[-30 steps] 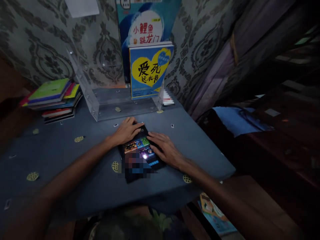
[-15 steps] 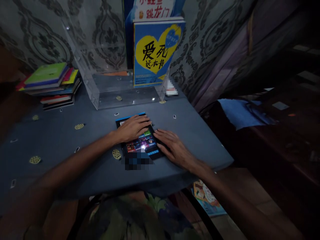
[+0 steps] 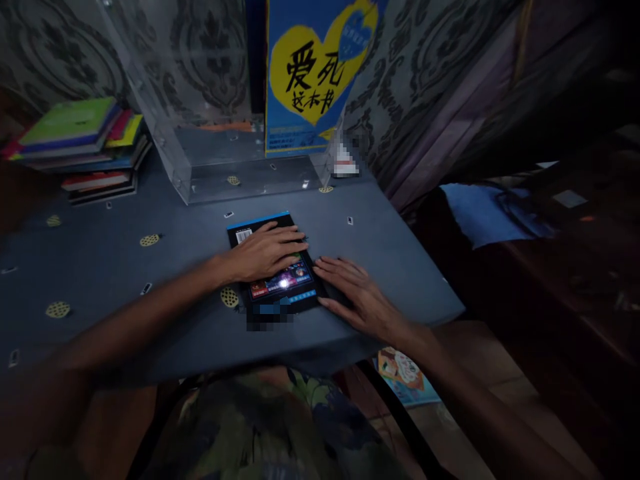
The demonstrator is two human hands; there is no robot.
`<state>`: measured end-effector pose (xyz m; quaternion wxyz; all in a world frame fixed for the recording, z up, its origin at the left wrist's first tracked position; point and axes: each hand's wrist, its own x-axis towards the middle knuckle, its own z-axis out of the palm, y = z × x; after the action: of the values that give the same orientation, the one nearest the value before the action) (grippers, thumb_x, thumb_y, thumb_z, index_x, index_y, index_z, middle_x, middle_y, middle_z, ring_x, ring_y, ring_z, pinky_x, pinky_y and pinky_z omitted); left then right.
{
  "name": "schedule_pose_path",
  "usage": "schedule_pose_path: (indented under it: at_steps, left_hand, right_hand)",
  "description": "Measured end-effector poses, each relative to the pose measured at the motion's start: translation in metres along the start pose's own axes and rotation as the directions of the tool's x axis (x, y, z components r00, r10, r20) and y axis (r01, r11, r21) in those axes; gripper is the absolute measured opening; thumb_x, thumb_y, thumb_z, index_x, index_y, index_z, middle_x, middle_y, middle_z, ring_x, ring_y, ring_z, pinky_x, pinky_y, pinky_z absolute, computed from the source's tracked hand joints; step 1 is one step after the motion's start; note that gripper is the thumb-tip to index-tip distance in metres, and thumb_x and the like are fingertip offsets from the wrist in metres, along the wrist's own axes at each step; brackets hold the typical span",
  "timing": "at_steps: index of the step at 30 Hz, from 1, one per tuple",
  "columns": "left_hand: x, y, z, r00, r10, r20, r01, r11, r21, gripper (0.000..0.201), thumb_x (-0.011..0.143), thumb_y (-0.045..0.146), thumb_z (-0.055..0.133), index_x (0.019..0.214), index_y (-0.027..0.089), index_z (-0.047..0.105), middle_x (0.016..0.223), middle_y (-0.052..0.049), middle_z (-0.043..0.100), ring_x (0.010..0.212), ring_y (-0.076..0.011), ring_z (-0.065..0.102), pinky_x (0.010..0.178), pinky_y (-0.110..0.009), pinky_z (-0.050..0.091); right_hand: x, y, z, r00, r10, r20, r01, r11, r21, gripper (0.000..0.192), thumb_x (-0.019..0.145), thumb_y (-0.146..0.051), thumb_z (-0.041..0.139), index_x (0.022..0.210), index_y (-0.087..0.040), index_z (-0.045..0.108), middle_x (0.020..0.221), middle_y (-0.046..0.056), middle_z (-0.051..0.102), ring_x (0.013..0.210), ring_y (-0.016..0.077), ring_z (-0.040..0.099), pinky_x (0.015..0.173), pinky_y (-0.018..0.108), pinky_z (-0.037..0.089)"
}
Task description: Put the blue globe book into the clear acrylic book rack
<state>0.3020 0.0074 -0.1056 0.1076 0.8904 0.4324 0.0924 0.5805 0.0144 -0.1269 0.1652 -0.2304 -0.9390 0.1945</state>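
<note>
At the far left a stack of books [image 3: 83,150] lies on the blue-grey worktop [image 3: 125,287], its left end cut off by the frame and its titles too dim to read. Next to it stands a clear acrylic stand [image 3: 200,127], whose top runs out of view; a blue book with a yellow heart [image 3: 315,73] leans upright in its right part, its upper edge also cut off. In front of the stand, near the middle of the worktop, a dark book [image 3: 273,267] lies flat, back cover up, with a barcode at its far left corner and bright pictures lower down; a blurred patch covers its near edge, so that part cannot be made out. The left hand [image 3: 265,250] lies flat across the upper half of the dark book, fingers stretched out and pointing right, palm pressing down, its grip spread rather than closed on anything. The right hand [image 3: 357,297] rests just beside the dark book's right edge, fingers splayed and flat, fingertips touching or nearly touching that edge; its grip is likewise wide and holds nothing. A small blurred item sits right of the stand by the patterned wall [image 3: 415,80]. Further right a blue cloth [image 3: 480,213] lies on dark furniture that is hard to make out. Below the worktop's near right corner a picture book [image 3: 405,377] lies on the floor, partly hidden by the right forearm.
</note>
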Motion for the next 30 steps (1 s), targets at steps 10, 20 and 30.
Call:
schedule_pose_path:
  at_steps: [10,20,30]
  left_hand:
    - [-0.013,0.031,0.006,0.994,0.112,0.012,-0.111,0.994,-0.018,0.042,0.107,0.039,0.038,0.144,0.024,0.051,0.153,-0.009,0.049,0.149,-0.0264,0.034,0.121,-0.055,0.017]
    - [-0.024,0.07,0.012,0.977,0.212,0.004,-0.211,0.974,-0.085,0.038,0.104,0.036,0.044,0.139,0.026,0.055,0.149,-0.009,0.054,0.147,-0.0269,0.038,0.123,-0.058,0.015]
    - [-0.052,0.083,0.012,0.978,0.176,0.11,-0.172,0.984,-0.042,0.052,0.106,0.04,0.038,0.154,0.019,0.034,0.161,-0.008,0.038,0.152,-0.0207,0.027,0.127,-0.05,0.003]
  right_hand:
    - [-0.009,0.008,0.005,0.998,0.021,-0.063,-0.019,0.999,0.034,0.079,0.094,-0.057,0.058,0.158,-0.027,0.024,0.151,0.014,0.05,0.141,0.0314,0.046,0.113,0.057,0.043]
    - [-0.008,0.008,0.003,0.999,0.038,-0.008,-0.037,0.999,0.038,0.077,0.092,-0.06,0.058,0.156,-0.027,0.03,0.149,0.014,0.052,0.139,0.0329,0.048,0.114,0.057,0.041]
    - [-0.008,0.009,0.004,0.993,-0.097,-0.068,0.095,0.995,-0.027,0.068,0.094,-0.055,0.059,0.152,-0.027,0.039,0.151,0.014,0.052,0.138,0.0304,0.049,0.112,0.056,0.043]
